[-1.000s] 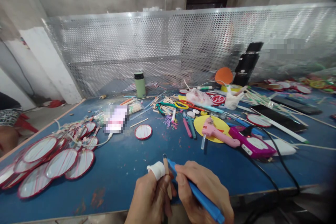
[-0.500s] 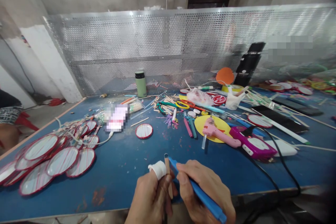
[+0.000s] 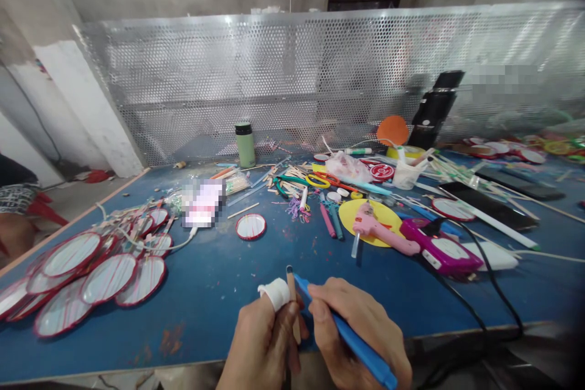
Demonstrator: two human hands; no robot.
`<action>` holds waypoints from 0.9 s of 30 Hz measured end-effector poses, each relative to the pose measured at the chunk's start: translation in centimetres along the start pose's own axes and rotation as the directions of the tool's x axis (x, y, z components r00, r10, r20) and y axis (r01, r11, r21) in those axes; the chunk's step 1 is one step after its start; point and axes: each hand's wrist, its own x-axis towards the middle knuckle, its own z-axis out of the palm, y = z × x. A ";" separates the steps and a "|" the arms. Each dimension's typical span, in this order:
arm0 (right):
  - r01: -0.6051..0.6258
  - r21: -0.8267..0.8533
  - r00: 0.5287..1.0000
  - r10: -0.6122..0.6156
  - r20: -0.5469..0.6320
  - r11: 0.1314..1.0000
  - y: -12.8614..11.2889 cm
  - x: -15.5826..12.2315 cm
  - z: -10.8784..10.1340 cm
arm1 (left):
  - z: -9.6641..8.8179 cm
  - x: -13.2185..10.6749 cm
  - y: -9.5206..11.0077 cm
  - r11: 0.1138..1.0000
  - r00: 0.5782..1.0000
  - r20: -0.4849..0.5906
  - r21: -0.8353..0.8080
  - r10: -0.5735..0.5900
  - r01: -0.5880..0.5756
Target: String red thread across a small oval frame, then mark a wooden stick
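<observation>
My left hand (image 3: 267, 338) pinches a flat wooden stick (image 3: 292, 304) upright near the table's front edge. The stick's upper end carries a dark mark, and a white wrap (image 3: 276, 294) covers a finger or the thumb of this hand. In my right hand (image 3: 361, 335) is a blue marker pen (image 3: 361, 344), held like a writing tool. Its tip meets or lies very close to the stick just below the dark end. Beyond the hands, a small round disc with a red rim (image 3: 250, 227) lies flat on the blue table (image 3: 205, 298).
Red-rimmed discs (image 3: 109, 278) are heaped at the left, beside a phone (image 3: 205, 202) on a white cable. A pink glue gun (image 3: 384, 231) rests on a yellow disc at right, near a purple device (image 3: 441, 248) with black cords. A green bottle (image 3: 245, 145) stands behind.
Almost nothing differs. The view has shifted very slightly, and both hands keep their hold on the stick and the marker pen.
</observation>
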 end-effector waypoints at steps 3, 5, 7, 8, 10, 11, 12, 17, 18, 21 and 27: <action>-0.005 0.007 1.000 0.004 0.020 1.000 -0.1 0.0 -0.2 | 0.1 0.0 -0.1 1.000 1.000 -0.015 -0.007 0.005 -0.005; -0.010 0.001 0.999 0.010 0.036 1.000 -0.2 0.0 -0.2 | 0.1 0.0 -0.1 1.000 1.000 -0.020 -0.016 0.010 -0.011; -0.009 -0.011 0.999 0.009 0.036 1.000 -0.2 0.1 -0.3 | 0.1 0.0 -0.1 1.000 1.000 -0.012 -0.026 0.013 -0.013; -0.009 -0.015 0.999 0.009 0.033 1.000 -0.2 0.1 -0.2 | 0.1 0.1 -0.1 0.999 1.000 -0.003 -0.030 0.014 -0.014; -0.010 -0.014 1.000 0.011 0.027 1.000 -0.2 0.1 -0.2 | 0.1 0.1 -0.1 0.999 1.000 -0.001 -0.033 0.008 -0.008; -0.012 -0.012 1.000 0.012 0.025 1.000 -0.1 0.0 -0.2 | 0.1 0.1 -0.1 0.999 1.000 -0.004 -0.035 0.003 -0.003; -0.012 -0.009 0.999 0.013 0.029 1.000 -0.2 -0.1 -0.2 | 0.1 0.0 -0.1 0.999 1.000 -0.009 -0.037 -0.001 0.000; -0.020 0.001 1.000 0.020 0.011 1.000 -0.2 -0.2 -0.1 | 0.2 -0.1 -0.2 0.999 0.999 -0.048 -0.034 0.008 -0.009; -0.018 -0.003 1.000 0.018 0.003 1.000 -0.2 -0.1 -0.1 | 0.2 -0.1 -0.2 1.000 0.999 -0.039 -0.029 0.012 -0.013; -0.005 -0.024 1.000 0.005 -0.007 1.000 -0.2 0.0 0.0 | 0.1 0.0 -0.3 1.000 1.000 -0.006 -0.007 0.015 -0.015; -0.010 -0.031 0.999 0.009 -0.032 0.999 -0.3 0.0 0.2 | 0.0 0.0 -0.4 1.000 1.000 -0.011 -0.013 0.005 -0.005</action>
